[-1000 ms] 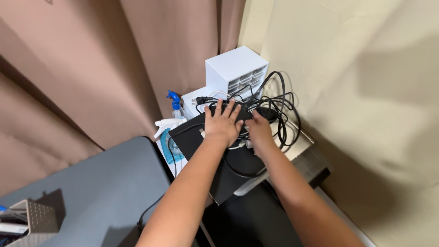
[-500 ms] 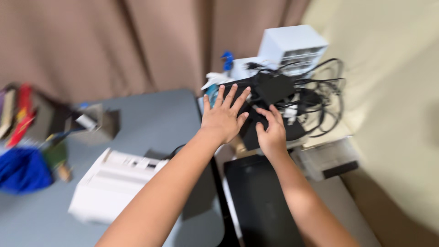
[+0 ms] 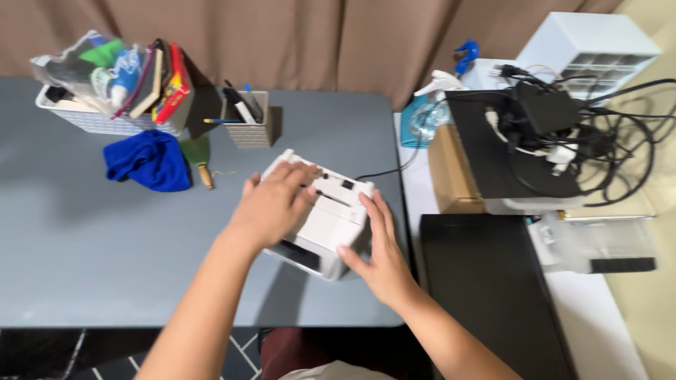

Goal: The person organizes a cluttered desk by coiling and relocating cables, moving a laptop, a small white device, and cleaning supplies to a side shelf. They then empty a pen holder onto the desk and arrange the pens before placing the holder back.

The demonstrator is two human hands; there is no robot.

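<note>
Basically both hands, left hand [image 3: 271, 204] and right hand [image 3: 380, 250], fingers spread flat, flank the white printer [image 3: 320, 225] near table's [image 3: 105, 239] right edge; looks rigid, boxy, smooth-sided, best gripped at sides.

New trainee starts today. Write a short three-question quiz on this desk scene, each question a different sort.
1. True or false: both hands rest on the white printer.
2. Multiple choice: what lies left of the scraper? A) blue cloth B) black tray C) spray bottle
3. Fill in: the pen holder stands on the grey ____.

Key
1. True: the left hand lies on top of it, the right hand against its right side.
2. A, the blue cloth.
3. Table.
</note>
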